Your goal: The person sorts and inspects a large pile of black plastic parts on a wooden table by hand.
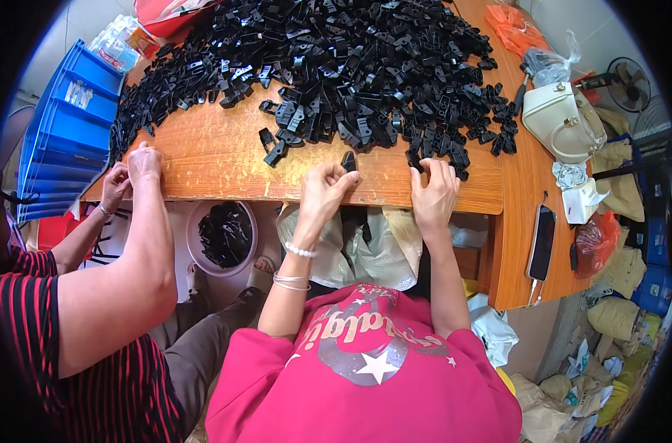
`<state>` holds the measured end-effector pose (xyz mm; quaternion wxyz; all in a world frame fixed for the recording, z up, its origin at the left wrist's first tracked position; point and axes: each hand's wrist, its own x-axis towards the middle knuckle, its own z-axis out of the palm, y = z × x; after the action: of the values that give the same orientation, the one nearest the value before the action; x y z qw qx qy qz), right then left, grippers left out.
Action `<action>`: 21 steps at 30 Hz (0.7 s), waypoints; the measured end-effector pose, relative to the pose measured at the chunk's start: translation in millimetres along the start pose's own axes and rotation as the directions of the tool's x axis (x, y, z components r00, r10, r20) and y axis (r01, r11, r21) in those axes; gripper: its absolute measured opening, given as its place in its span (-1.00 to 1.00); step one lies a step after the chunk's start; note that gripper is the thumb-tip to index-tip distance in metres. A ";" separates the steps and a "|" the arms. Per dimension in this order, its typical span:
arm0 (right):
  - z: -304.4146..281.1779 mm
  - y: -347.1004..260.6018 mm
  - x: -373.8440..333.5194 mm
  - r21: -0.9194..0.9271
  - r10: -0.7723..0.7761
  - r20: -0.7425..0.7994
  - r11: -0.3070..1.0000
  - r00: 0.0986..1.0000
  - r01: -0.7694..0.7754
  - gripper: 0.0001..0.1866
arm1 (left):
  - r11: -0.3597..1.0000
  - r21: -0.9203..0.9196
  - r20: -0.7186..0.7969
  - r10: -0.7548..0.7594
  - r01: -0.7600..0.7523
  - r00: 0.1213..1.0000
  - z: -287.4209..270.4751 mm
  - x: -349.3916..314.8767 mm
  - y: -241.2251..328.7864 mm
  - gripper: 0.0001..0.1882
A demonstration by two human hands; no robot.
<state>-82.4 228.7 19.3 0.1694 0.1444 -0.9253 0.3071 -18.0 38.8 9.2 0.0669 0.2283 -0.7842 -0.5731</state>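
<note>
A small black plastic part (349, 161) stands up between the thumb and fingers of my left hand (324, 193), just over the table's front edge. To its right, my right hand (435, 193) is closed at the near rim of the pile, thumb and forefinger pinched on another black plastic part (415, 158); the fingers partly hide it. Spread over the back of the wooden table (203, 159) is a big heap of similar black plastic parts (336, 66). A few loose ones (274, 151) lie between the heap and my left hand.
At left, a person in a striped shirt works with both hands (144, 164) at the table edge, beside blue bins (73, 125). A tub of black pieces (253, 235) stands on the floor. On the right lie a phone (542, 244), a white handbag (556, 122) and plastic bags (598, 242).
</note>
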 end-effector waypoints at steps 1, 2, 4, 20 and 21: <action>-1.0 0.9 -1.3 0.028 -0.038 0.018 0.999 0.999 0.037 -0.84 | 0.992 -0.123 0.022 -0.009 0.011 1.000 -2.7 -7.7 6.0 -0.73; 0.6 2.0 -2.1 0.028 -0.034 0.020 0.999 0.999 0.033 -0.84 | 0.970 -0.244 0.046 -0.015 0.026 0.999 -5.2 -13.6 10.6 -0.75; 4.7 0.5 -1.0 0.348 -0.112 0.030 0.933 0.993 0.094 -0.84 | 0.940 -0.316 0.135 -0.091 0.130 0.987 -8.7 -21.0 10.0 -0.87; -16.0 -41.7 -8.2 0.573 -0.413 0.120 0.771 0.903 0.277 -0.69 | 0.850 -0.520 0.295 0.086 0.084 0.952 -12.8 -38.7 20.0 -0.67; -16.6 -43.1 -8.9 0.532 -0.435 0.100 0.783 0.895 0.321 -0.70 | 0.893 -0.442 0.312 0.067 0.083 0.948 -14.2 -39.0 21.8 -0.68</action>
<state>-54.7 207.3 50.6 0.0820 0.3996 -0.7773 0.4790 15.7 48.7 40.4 -0.0124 0.1141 -0.6300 -0.7681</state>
